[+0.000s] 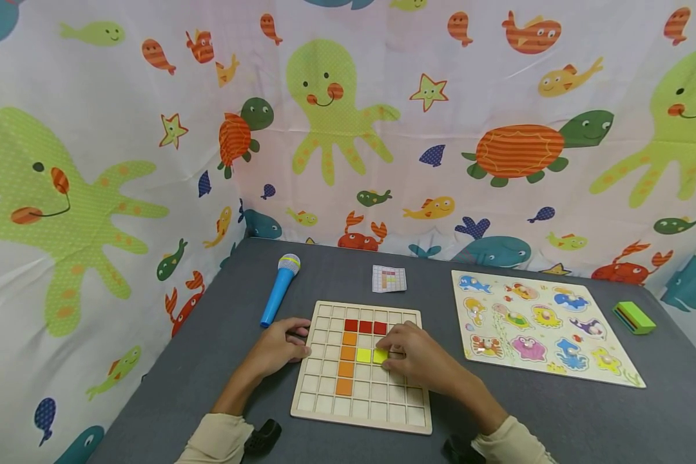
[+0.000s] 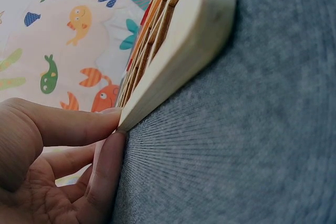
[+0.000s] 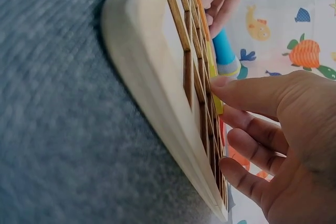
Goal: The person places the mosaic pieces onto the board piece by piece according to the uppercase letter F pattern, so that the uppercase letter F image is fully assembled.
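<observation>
A wooden grid board lies on the table before me. Along its left edge, my left hand pinches the rim between thumb and finger, close up in the left wrist view. My right hand reaches over the board's right side and pinches a yellow tile with thumb and fingertips; in the right wrist view this tile stands slightly above the grid. Beside it sits another yellow tile. A row of red tiles and a column of orange tiles fill other cells.
Behind the board lies a small pattern card. A blue toy microphone rests at the back left. To the right are a sea-animal puzzle board and a green striped block. A printed curtain hangs behind the table.
</observation>
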`<state>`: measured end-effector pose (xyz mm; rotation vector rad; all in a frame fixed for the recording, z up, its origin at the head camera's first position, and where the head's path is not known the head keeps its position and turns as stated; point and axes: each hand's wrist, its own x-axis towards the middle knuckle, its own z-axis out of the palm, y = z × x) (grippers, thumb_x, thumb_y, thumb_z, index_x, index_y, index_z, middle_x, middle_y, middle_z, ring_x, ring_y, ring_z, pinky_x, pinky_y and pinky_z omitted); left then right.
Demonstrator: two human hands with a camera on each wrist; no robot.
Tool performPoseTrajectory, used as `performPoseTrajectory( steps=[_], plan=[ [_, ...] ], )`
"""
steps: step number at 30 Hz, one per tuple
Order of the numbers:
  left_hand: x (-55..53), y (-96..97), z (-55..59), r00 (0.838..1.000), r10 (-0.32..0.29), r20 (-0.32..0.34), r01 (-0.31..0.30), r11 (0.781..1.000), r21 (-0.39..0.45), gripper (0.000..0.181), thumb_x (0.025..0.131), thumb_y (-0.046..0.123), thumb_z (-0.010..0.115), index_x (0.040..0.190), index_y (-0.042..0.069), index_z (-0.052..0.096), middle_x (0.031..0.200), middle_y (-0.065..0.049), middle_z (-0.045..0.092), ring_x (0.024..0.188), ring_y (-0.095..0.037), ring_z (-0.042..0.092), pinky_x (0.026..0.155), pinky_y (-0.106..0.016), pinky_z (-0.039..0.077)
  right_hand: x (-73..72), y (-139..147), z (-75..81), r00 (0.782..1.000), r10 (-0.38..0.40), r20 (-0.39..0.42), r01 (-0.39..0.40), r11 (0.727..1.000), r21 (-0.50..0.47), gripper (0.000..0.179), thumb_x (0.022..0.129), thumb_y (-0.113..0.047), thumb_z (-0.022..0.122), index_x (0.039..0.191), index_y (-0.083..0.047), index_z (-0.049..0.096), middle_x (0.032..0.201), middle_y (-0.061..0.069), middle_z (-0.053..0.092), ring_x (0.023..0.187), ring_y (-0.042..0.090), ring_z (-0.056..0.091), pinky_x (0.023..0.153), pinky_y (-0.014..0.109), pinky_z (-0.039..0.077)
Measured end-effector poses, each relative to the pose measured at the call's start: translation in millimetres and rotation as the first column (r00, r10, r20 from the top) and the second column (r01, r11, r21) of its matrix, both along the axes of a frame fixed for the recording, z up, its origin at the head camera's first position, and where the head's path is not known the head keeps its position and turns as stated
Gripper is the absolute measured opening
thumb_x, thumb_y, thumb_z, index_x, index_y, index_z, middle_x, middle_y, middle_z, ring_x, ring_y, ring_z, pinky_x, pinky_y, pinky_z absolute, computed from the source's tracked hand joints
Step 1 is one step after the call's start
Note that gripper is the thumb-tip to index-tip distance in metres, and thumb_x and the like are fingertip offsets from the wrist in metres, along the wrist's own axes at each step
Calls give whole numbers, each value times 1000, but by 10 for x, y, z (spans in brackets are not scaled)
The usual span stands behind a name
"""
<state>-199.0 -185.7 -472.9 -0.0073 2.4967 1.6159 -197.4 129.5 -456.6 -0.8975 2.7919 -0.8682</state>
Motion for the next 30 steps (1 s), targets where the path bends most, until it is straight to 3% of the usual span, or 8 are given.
performPoseTrajectory(
  steps=[7,13,20,26,30],
  plan=[
    [11,-3,25,1000,-12,-13,12,1000,12,57,85,-3,80,140,-1,65,120,-14,65,96,-20,69,76,-38,64,2,3,-5,1000,-6,6,6,1000,-6,27,91,-19,85,118,-13,81,114,-5,71,102,14,58,88,37,55],
    [17,-3,40,1000,-20,-18,21,1000,17,58,84,-3,80,140,-2,64,120,-15,65,96,-21,69,76,-39,64,31,27,21,1000,6,1,-6,1000,-1,27,93,-19,83,118,-13,80,117,-3,72,107,16,60,92,41,56],
    [19,28,47,1000,-15,0,15,1000,12,57,86,-3,80,141,-1,64,121,-15,65,99,-22,69,78,-36,64,150,277,118,1000,8,-6,-8,1000,2,29,96,-23,80,123,-14,79,121,-6,71,114,17,61,97,44,56],
    [48,70,84,998,-38,-51,32,994,-105,57,89,1,77,144,1,63,121,-12,66,103,-23,70,80,-38,63,299,765,169,997,-55,-62,59,996,73,28,95,-28,81,122,-24,78,118,-12,67,110,13,60,94,44,57],
    [93,73,149,991,-80,-110,53,971,-232,53,92,8,77,143,1,63,118,-10,68,100,-21,69,84,-42,61,356,1155,193,988,-126,-91,133,988,76,28,93,-28,83,121,-22,79,116,-10,68,107,15,63,91,43,58]
  ],
)
